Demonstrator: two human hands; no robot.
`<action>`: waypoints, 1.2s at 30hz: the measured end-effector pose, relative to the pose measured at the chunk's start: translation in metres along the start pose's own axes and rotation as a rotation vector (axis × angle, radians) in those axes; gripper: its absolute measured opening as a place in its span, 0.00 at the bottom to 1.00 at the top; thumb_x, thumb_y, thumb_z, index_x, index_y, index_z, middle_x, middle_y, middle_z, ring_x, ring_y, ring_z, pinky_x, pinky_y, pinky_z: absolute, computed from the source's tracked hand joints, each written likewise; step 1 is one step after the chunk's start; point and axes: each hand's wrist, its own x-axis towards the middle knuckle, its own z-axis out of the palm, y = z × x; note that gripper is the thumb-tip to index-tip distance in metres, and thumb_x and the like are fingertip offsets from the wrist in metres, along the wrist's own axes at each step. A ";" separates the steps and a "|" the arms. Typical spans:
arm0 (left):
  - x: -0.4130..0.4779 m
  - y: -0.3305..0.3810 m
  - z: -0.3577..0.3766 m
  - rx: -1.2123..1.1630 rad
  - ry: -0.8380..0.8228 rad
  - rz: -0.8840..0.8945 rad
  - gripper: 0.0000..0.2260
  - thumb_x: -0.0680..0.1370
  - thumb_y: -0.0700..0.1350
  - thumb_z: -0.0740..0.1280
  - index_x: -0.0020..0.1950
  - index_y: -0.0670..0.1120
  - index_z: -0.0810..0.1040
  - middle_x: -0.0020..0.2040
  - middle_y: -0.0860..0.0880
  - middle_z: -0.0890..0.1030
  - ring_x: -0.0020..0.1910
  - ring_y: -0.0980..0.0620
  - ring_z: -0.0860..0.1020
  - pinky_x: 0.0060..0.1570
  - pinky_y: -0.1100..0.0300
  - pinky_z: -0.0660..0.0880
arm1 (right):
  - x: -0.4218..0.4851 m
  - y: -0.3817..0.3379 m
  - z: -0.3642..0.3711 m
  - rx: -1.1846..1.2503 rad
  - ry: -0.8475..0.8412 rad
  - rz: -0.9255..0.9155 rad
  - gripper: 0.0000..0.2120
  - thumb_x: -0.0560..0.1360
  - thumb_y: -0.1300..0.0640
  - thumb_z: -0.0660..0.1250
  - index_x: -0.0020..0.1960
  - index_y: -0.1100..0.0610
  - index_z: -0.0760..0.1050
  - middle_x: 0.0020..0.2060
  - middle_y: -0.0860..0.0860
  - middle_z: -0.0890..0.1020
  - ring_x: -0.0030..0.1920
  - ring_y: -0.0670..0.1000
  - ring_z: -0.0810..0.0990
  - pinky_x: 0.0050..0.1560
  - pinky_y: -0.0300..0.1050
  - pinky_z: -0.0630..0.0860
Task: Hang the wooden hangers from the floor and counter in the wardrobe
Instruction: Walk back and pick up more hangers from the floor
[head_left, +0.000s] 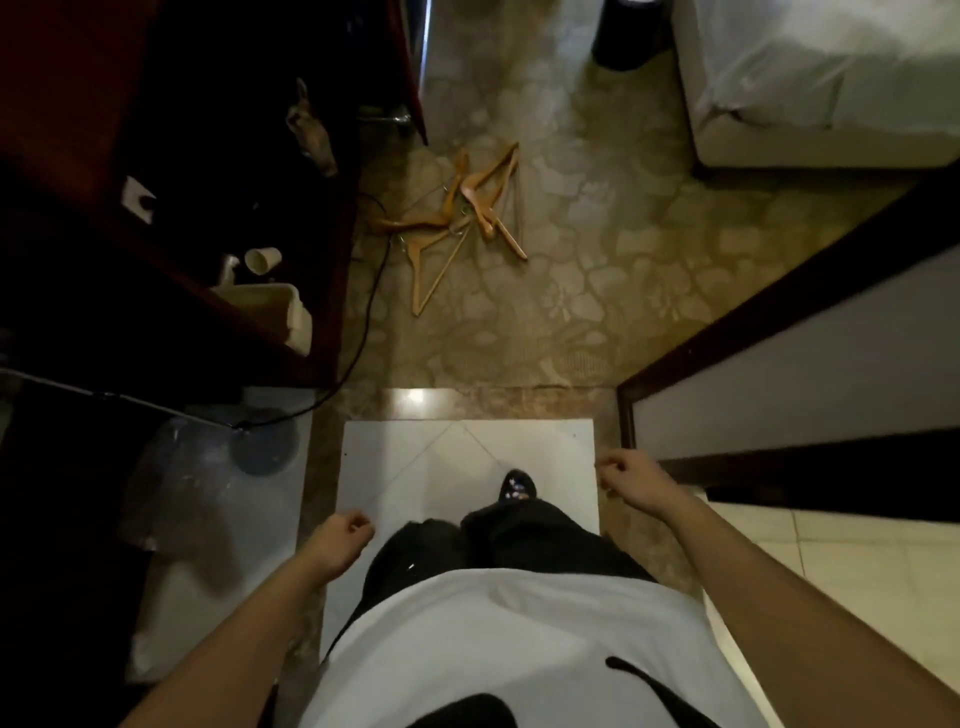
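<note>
Several wooden hangers (457, 218) lie tangled in a heap on the patterned floor ahead of me, close to the dark wooden counter unit (332, 291) on the left. My left hand (340, 540) hangs low by my hip, fingers loosely curled, holding nothing. My right hand (626, 475) is a little higher near the door frame, fingers also loosely curled and empty. Both hands are well short of the hangers. No hanger shows on the counter from here.
A black cable (363, 332) runs across the floor beside the hangers. The counter holds a paper cup (262, 260) and a white tray (270, 306). A bed (831, 93) stands at the far right, a dark bin (628, 36) beyond. A dark door frame (727, 322) borders my right.
</note>
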 end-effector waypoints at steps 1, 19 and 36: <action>0.002 0.009 -0.002 -0.046 0.019 -0.016 0.04 0.79 0.40 0.61 0.46 0.42 0.74 0.43 0.41 0.77 0.45 0.43 0.76 0.53 0.49 0.75 | 0.015 -0.021 -0.015 -0.028 -0.006 -0.044 0.13 0.79 0.60 0.58 0.59 0.65 0.74 0.50 0.59 0.79 0.48 0.56 0.79 0.47 0.46 0.77; 0.164 0.204 -0.143 -0.061 -0.010 -0.013 0.06 0.79 0.41 0.60 0.44 0.43 0.73 0.40 0.43 0.75 0.42 0.47 0.74 0.52 0.48 0.74 | 0.191 -0.178 -0.156 -0.076 -0.063 -0.011 0.09 0.79 0.58 0.57 0.52 0.61 0.75 0.43 0.56 0.77 0.44 0.52 0.75 0.42 0.43 0.71; 0.306 0.427 -0.255 -0.025 -0.047 0.153 0.08 0.79 0.42 0.61 0.53 0.40 0.75 0.46 0.38 0.79 0.49 0.39 0.78 0.54 0.47 0.74 | 0.337 -0.271 -0.299 -0.088 -0.026 0.147 0.13 0.80 0.60 0.56 0.38 0.53 0.69 0.34 0.51 0.71 0.34 0.47 0.70 0.38 0.37 0.71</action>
